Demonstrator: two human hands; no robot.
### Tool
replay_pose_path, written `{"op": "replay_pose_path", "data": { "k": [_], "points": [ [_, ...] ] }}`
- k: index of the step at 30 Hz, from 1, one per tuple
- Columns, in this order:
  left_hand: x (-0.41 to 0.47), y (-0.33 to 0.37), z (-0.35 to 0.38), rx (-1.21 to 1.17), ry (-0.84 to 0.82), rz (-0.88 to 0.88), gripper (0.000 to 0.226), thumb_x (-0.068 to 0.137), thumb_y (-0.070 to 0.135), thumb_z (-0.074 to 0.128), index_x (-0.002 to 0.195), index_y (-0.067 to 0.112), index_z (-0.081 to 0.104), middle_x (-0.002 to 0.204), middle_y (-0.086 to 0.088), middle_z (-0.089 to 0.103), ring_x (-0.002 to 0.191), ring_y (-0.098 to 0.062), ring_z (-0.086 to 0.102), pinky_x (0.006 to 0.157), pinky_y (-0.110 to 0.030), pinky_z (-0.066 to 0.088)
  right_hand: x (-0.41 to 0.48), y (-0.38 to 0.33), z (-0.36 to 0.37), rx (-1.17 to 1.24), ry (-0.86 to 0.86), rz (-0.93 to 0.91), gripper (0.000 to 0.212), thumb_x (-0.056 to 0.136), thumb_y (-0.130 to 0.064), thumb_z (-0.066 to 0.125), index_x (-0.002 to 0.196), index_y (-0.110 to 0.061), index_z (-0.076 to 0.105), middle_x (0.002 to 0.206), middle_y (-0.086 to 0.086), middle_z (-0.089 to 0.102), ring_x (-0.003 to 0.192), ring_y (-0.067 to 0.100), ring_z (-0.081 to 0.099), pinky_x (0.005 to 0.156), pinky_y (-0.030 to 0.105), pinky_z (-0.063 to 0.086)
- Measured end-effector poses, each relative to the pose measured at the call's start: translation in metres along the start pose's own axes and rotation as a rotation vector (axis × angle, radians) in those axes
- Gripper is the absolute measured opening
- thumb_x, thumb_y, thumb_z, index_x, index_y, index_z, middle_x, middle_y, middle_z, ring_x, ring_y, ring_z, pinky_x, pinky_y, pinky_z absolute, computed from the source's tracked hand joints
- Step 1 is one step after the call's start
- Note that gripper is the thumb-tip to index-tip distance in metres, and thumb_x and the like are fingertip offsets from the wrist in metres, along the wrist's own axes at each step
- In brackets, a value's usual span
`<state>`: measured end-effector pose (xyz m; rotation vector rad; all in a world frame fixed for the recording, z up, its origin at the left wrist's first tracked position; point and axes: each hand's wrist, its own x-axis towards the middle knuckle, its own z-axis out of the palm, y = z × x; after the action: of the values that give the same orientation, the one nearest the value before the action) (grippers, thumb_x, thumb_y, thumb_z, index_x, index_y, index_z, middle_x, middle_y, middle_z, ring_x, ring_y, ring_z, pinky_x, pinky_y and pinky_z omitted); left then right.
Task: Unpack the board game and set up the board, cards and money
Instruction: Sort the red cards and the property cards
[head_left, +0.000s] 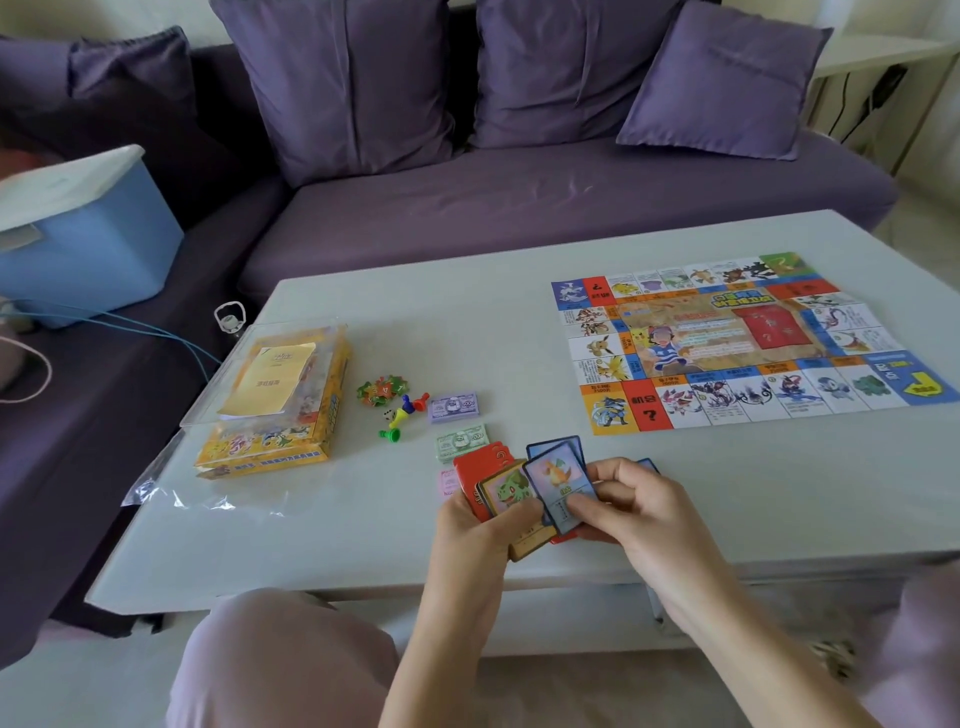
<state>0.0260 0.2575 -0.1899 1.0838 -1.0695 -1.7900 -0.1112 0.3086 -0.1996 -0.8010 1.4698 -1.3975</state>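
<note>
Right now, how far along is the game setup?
Done: the board lies unfolded on the table, with purple money and green money stacked beside the pawns. In hand: the left hand grips a fan of cards while the right hand pinches a blue card. Left: placing the cards.

I read a black question mark on a red square (649, 413) near the seven o'clock corner of the board (727, 338), another upside down near eleven o'clock, and 2000 on the purple banknotes (457, 407). Other print blurs.

The left hand (480, 525) and right hand (636, 501) are ungloved, the forearms (447, 649) unsleeved, the trousers (291, 670) soft pale pink.
</note>
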Motion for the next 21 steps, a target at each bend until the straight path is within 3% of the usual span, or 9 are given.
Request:
{"op": "replay_pose_path", "data": {
  "k": [5, 9, 12, 17, 21],
  "points": [
    [0.001, -0.001, -0.001, 0.034, -0.007, -0.025, 0.019, 0.082, -0.009, 0.061, 0.095, 0.005, 0.067, 0.089, -0.012, 0.074, 0.080, -0.025, 0.072, 0.063, -0.026, 0.056, 0.001, 0.004, -0.004, -0.067, -0.037, 0.008, 0.012, 0.091, 0.002, 0.057, 0.099, -0.003, 0.063, 0.082, 0.006, 0.075, 0.072, 0.020, 0.072, 0.065, 0.025, 0.058],
    [0.002, -0.002, -0.001, 0.029, -0.003, -0.021, 0.020, 0.083, -0.007, 0.062, 0.099, 0.006, 0.066, 0.091, -0.011, 0.074, 0.084, -0.027, 0.072, 0.068, -0.030, 0.058, 0.002, 0.003, -0.010, -0.111, -0.029, -0.023, 0.009, 0.091, 0.000, 0.058, 0.097, -0.006, 0.062, 0.082, 0.004, 0.075, 0.070, 0.015, 0.070, 0.059, 0.020, 0.053],
    [0.003, -0.002, -0.003, -0.010, 0.021, -0.046, 0.019, 0.084, -0.003, 0.062, 0.100, 0.006, 0.065, 0.090, -0.010, 0.074, 0.083, -0.024, 0.072, 0.071, -0.032, 0.058, 0.007, -0.005, -0.029, -0.335, 0.043, -0.134, 0.014, 0.090, -0.005, 0.061, 0.089, -0.017, 0.067, 0.073, 0.000, 0.069, 0.058, 0.006, 0.059, 0.057, 0.015, 0.046],
    [0.005, -0.003, -0.009, 0.254, 0.022, -0.022, 0.015, 0.081, 0.007, 0.070, 0.094, 0.014, 0.068, 0.084, -0.002, 0.075, 0.079, -0.019, 0.072, 0.070, -0.031, 0.058, 0.013, -0.037, -0.053, -0.724, -0.341, -0.130, 0.029, 0.091, -0.014, 0.063, 0.097, -0.042, 0.069, 0.090, -0.025, 0.068, 0.081, -0.008, 0.061, 0.068, 0.013, 0.049],
    [0.000, -0.004, -0.007, 0.488, -0.134, -0.043, 0.016, 0.078, 0.009, 0.076, 0.084, 0.023, 0.070, 0.083, 0.001, 0.075, 0.081, -0.018, 0.072, 0.081, -0.040, 0.057, 0.014, -0.051, -0.047, -1.009, -0.442, -0.195, 0.024, 0.089, -0.021, 0.066, 0.094, -0.044, 0.070, 0.072, -0.036, 0.060, 0.059, -0.003, 0.050, 0.057, 0.013, 0.036]
  ]
}}
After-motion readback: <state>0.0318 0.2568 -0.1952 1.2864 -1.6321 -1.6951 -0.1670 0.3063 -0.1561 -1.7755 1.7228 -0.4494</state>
